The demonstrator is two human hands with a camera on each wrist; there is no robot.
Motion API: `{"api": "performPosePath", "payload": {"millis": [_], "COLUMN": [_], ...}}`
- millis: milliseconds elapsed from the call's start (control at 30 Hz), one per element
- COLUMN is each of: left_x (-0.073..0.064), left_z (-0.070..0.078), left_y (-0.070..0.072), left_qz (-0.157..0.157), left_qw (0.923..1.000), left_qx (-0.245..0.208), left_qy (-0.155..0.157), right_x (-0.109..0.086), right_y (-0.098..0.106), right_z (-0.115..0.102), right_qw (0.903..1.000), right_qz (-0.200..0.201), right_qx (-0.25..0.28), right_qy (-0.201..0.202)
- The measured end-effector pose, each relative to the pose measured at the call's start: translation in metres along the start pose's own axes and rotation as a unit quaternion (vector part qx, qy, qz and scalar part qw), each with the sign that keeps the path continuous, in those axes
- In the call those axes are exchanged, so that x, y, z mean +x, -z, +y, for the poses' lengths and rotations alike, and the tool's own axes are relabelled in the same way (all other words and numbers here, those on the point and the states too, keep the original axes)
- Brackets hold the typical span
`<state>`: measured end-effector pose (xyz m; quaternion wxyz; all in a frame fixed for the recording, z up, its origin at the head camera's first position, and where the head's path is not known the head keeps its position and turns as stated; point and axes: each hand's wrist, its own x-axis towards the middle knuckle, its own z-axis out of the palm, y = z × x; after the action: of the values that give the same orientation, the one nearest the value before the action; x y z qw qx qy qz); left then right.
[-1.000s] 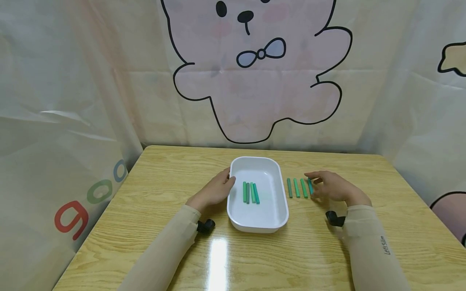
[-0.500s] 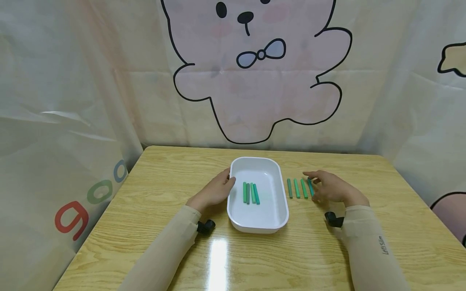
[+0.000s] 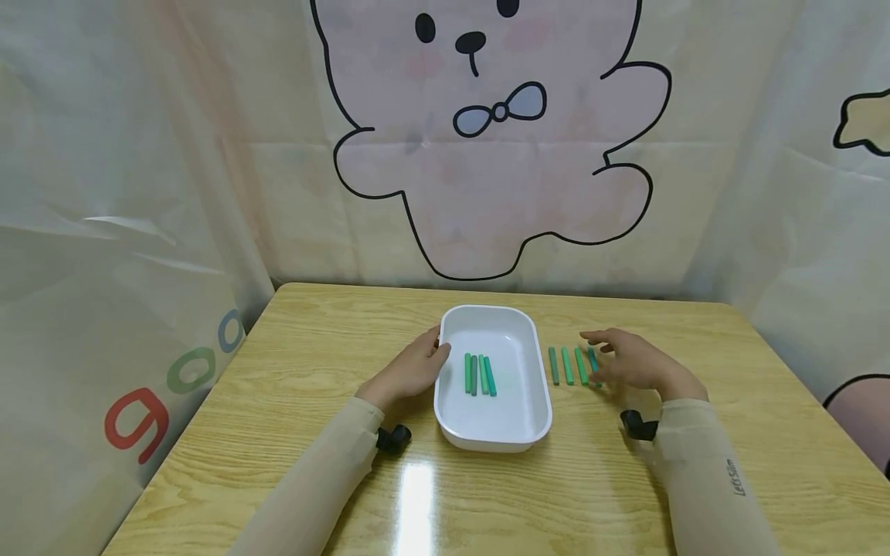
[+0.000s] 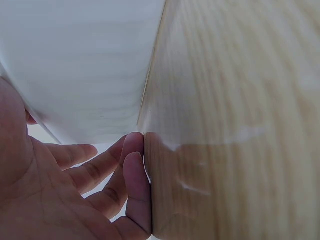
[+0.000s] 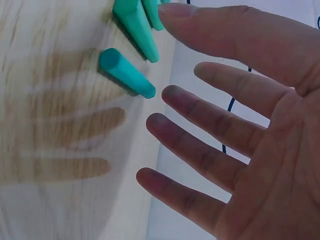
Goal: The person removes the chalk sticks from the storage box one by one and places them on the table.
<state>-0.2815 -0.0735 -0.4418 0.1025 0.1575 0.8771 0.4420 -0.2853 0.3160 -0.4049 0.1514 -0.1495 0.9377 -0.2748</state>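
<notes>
A white plastic tray [image 3: 492,425] stands mid-table with several green, chalk-like sticks [image 3: 474,375] lying side by side in it. My left hand [image 3: 409,369] holds the tray's left side, thumb over the rim and fingers along the outer wall [image 4: 85,75]. To the right of the tray, more sticks lie in a row on the wood. My right hand [image 3: 634,361] is over the row's right end, above a teal round stick [image 5: 127,72]. In the right wrist view its fingers [image 5: 200,140] are spread and hold nothing, with the thumb near a lighter green stick [image 5: 137,30].
The wooden table [image 3: 334,324] ends at a back edge against a curtain [image 3: 292,216] printed with a cartoon bear. Black wrist cameras [image 3: 395,439] sit under both sleeves. A bright light reflection [image 3: 415,502] lies on the table in front of the tray.
My right hand has shifted slightly left, and its thumb now overlaps the lower part of the teal stick. The left hand and tray keep their places; the head view has tilted up slightly.
</notes>
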Motion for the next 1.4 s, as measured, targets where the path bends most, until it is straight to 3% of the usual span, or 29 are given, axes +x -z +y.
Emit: {"api": "performPosePath", "payload": {"millis": [267,833,1400], "left_x": [0.0,0.001,0.0], "left_z": [0.0,0.001,-0.001], "left_y": [0.0,0.002,0.0], "left_qz": [0.003,0.006,0.001], "left_qw": [0.9999,1.0,1.0], "left_qx": [0.011,-0.004,0.002], "left_qy": [0.004,0.0,0.007], "right_x": [-0.002,-0.002,0.003], "right_y": [0.002,0.004,-0.018], "right_z": [-0.006,-0.046,-0.072], "right_qw": [0.9989,0.9915,0.9864], "right_qz": [0.029,0.068,0.088], "right_qx": [-0.028,-0.065,-0.068], "right_qy": [0.023,0.09,0.12]}}
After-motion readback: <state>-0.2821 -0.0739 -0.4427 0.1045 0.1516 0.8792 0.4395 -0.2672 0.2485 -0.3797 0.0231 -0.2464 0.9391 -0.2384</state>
